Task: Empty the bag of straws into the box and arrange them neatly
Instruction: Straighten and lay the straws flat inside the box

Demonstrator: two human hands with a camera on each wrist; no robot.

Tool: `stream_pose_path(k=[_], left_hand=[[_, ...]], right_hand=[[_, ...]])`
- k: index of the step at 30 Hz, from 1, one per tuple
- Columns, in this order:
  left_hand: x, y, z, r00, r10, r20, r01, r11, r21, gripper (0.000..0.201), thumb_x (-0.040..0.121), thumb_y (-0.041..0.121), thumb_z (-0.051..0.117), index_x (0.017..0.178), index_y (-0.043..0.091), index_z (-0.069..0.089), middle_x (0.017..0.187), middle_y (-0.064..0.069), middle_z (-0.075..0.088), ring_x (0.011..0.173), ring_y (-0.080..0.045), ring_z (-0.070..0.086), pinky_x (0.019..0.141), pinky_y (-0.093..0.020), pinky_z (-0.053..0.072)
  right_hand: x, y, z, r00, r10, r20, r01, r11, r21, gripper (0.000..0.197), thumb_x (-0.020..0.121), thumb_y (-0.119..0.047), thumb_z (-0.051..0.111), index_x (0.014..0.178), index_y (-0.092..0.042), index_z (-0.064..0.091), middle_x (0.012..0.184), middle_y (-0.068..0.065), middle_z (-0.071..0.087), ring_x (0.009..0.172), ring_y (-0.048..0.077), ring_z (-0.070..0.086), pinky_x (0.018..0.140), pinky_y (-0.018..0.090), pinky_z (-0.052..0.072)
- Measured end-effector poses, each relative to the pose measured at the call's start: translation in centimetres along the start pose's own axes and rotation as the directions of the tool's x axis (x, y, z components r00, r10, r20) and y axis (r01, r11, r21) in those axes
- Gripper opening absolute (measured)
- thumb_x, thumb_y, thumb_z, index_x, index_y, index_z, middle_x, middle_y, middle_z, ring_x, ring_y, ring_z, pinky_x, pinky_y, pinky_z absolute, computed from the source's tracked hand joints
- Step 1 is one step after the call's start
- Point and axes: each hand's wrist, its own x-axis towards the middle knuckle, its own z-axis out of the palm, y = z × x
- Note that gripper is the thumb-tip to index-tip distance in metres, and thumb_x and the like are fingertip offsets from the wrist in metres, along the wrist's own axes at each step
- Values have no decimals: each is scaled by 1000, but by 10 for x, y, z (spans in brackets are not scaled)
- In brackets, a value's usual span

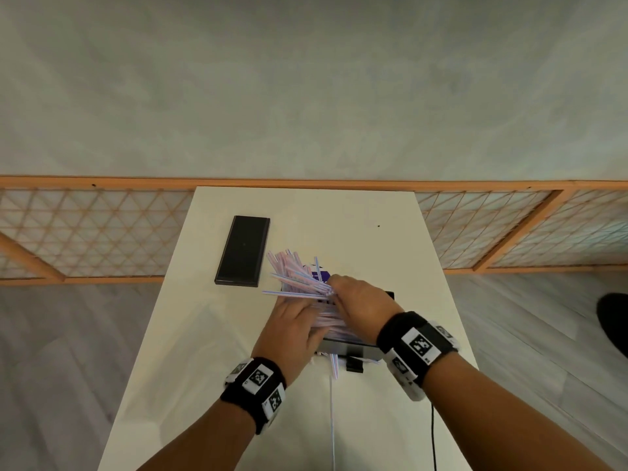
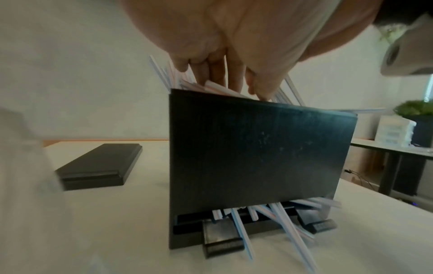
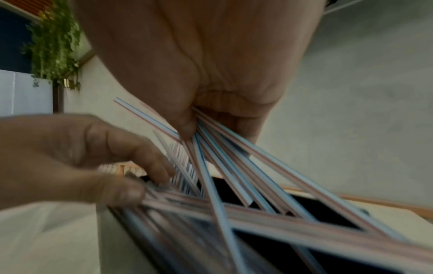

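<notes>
While your right hand (image 1: 360, 300) pinches a loose fan of straws (image 1: 299, 277) between thumb and curled fingers, it holds them over the open top of the black box (image 2: 257, 152), most likely so you can swing them round to lie along the box's length with the rest. Your left hand (image 1: 292, 331) lies on the near left of the pile with its fingers fairly straight, pressing the straws already laid down against the box rim, which probably keeps them from sliding out while the other hand works. From the left wrist view its fingertips (image 2: 262, 92) reach just over the top edge of the box's dark front wall. The straws are thin, white, with fine red and blue stripes; those in your pinch cross the lower layer at an angle and splay out beyond the box toward the far left. Several more poke out through the slot at the foot of the box (image 2: 269, 218) and trail onto the white table (image 1: 373, 215), and 1 lies on the table toward you (image 1: 332, 419). Something purple (image 1: 321, 275) shows just beyond the fan; I cannot tell whether it is the bag. A flat black lid (image 1: 243, 251) lies apart on the table, to the far left. My judgement: the emptying looks done, the neatening is not.
</notes>
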Motion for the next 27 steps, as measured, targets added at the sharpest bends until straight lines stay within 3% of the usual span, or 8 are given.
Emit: stream_pose_path(k=[2,8,11,13,16,20,23,27], left_hand=[[-8,-2,-4,994,-83,-63,83,997,-11,35,88,41,69,115,18,72,118,1,64,120,-20,52,114,-43,39],[-28,-6,-13,957,-278,-86,280,960,9,11,88,37,71,94,27,70,99,12,57,97,-10,58,127,-41,3],[-42,2,-23,961,-247,-122,258,962,85,7,87,30,72,86,27,66,95,10,55,93,-14,57,121,-46,23],[-53,13,-28,985,-130,-110,140,986,91,6,87,27,69,85,24,65,95,7,56,90,-18,55,102,-39,40],[-70,28,-20,983,116,145,-119,993,9,5,89,26,62,86,21,61,94,4,54,83,-19,53,77,-35,45],[-81,39,15,763,229,605,-256,966,-44,17,91,17,55,107,21,60,107,-1,55,91,-23,54,78,-41,51],[-81,45,38,577,242,780,-298,952,-75,46,86,2,53,129,19,54,134,-11,46,111,-34,51,89,-47,49],[-80,47,60,493,280,824,-418,907,-58,32,86,0,52,114,12,61,140,-18,43,112,-42,50,86,-50,50]], right_hand=[[5,2,14,999,15,30,-14,1000,-15,18,104,-21,42,117,-13,51,111,13,62,100,35,61,83,42,48],[8,7,42,997,5,82,-4,1000,-7,36,104,-33,45,135,-16,51,126,11,59,114,33,57,97,44,47],[4,7,44,995,-39,97,49,994,-98,43,105,-35,44,145,-18,46,129,11,55,116,34,54,100,45,44],[2,8,44,994,-76,84,89,983,-158,43,106,-35,42,146,-20,44,126,10,53,112,35,54,94,48,48],[-1,8,43,991,-111,74,122,979,-165,46,106,-36,43,149,-21,41,127,11,52,111,35,53,93,50,50],[-6,0,38,995,-76,58,82,992,-94,57,103,-40,51,153,-17,34,136,11,49,121,32,51,102,44,46],[-10,-2,37,999,-39,30,41,998,-57,60,100,-37,56,152,-13,37,138,11,48,125,31,50,106,42,45],[-28,-2,31,999,-12,-49,14,999,31,59,99,-35,57,151,-12,41,143,10,46,128,29,48,111,36,40]])
